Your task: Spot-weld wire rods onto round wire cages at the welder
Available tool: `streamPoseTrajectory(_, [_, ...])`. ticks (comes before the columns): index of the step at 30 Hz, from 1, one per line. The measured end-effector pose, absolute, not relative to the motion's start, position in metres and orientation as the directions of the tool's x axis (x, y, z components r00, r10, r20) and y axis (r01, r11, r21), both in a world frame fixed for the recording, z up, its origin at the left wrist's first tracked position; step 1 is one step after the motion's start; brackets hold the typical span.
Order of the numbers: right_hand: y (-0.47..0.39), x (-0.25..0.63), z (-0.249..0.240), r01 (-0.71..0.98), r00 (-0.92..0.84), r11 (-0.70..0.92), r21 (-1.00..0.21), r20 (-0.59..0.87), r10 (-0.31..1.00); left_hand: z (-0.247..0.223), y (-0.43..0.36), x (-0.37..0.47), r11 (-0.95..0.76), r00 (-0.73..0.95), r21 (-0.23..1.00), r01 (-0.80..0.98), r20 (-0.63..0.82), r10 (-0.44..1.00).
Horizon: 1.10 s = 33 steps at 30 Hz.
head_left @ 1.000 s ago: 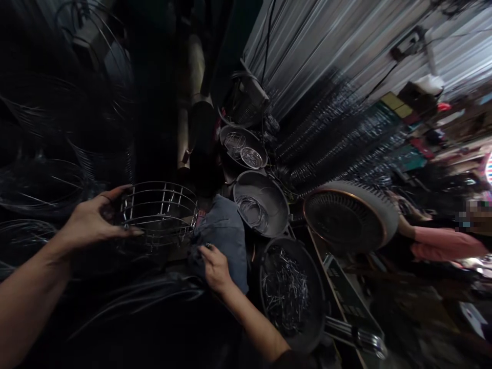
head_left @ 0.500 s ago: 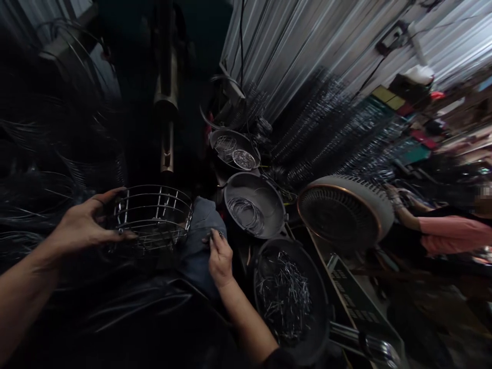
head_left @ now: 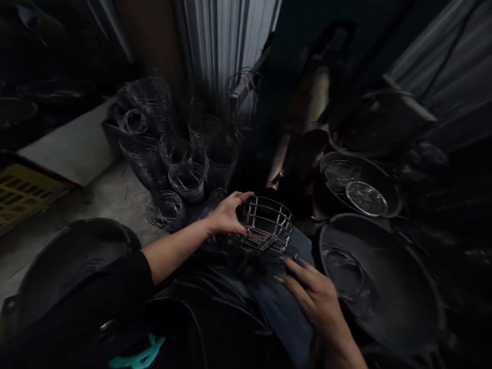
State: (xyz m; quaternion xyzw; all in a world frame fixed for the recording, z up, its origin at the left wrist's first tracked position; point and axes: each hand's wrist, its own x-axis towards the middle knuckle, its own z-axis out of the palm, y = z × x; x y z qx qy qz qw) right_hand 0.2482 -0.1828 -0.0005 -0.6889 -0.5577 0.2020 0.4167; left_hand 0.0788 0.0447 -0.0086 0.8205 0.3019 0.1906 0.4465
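In the head view, a round basket of shiny metal wire (head_left: 271, 220) is held above my lap. My left hand (head_left: 226, 215) is closed on its left side, with the thumb low and the fingers at the upper rim. Just below the basket's right edge is my right hand (head_left: 317, 294). Its fingers are stretched towards the wires and slightly apart, over the blue-grey cloth (head_left: 298, 312) on my leg. I cannot tell whether its fingertips touch the basket. Behind the basket, a copper-coloured machine rod (head_left: 279, 164) points down towards it.
Stacks of nested wire baskets (head_left: 186, 179) stand on the floor at the left. A dark pan (head_left: 400, 271) with wire rings lies at the right; another pan (head_left: 392, 202) behind it holds round wire pieces. A large dark basin (head_left: 77, 256) and yellow crate (head_left: 26, 192) are at far left.
The view has swung left, bringing the stacked baskets into sight. My left hand keeps the basket. My right hand's fingers have stretched out from a bent, drawn-together pose near the basket.
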Motion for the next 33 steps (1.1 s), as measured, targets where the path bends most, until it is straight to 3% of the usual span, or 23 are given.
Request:
streamPoseTrajectory(3, [-0.143,0.25,0.026,0.535,0.158,0.015,-0.845,0.117,0.98,-0.008,0.043,0.081,-0.434,0.766,0.855,0.283,0.07,0.638])
streamPoseTrajectory(7, [-0.1,0.251,0.032,0.564,0.065,-0.061,-0.823,-0.029,0.997,-0.01,0.045,0.084,-0.495,0.79,0.828,0.263,0.109,0.603])
streamPoseTrajectory(13, [-0.086,0.252,0.026,0.832,0.077,-0.06,-0.551,0.006,0.997,-0.017,0.057,0.086,-0.591,0.804,0.74,0.321,0.116,0.582])
streamPoseTrajectory(19, [-0.083,0.253,0.033,0.885,-0.006,-0.034,-0.464,-0.085,0.996,-0.011,0.057,0.086,-0.671,0.856,0.687,0.279,0.138,0.498])
streamPoseTrajectory(22, [-0.084,0.244,0.032,0.978,-0.005,-0.022,-0.207,-0.13,0.991,-0.006,0.056,0.088,-0.673,0.845,0.673,0.308,0.132,0.519])
streamPoseTrajectory(24, [-0.086,0.239,0.028,1.0,-0.01,0.009,-0.012,-0.065,0.998,-0.005,0.056,0.09,-0.641,0.818,0.69,0.336,0.123,0.561])
streamPoseTrajectory(26, [-0.089,0.238,0.023,0.996,-0.059,0.054,0.066,0.068,0.996,-0.005,0.058,0.092,-0.609,0.799,0.717,0.338,0.124,0.589])
streamPoseTrajectory(30, [-0.089,0.248,0.013,0.986,-0.138,0.164,-0.042,0.364,0.921,-0.006,0.061,0.097,-0.582,0.786,0.759,0.292,0.157,0.598])
streamPoseTrajectory(33, [-0.085,0.259,0.011,0.962,-0.154,0.24,-0.127,0.473,0.867,-0.004,0.063,0.101,-0.588,0.77,0.764,0.266,0.199,0.606])
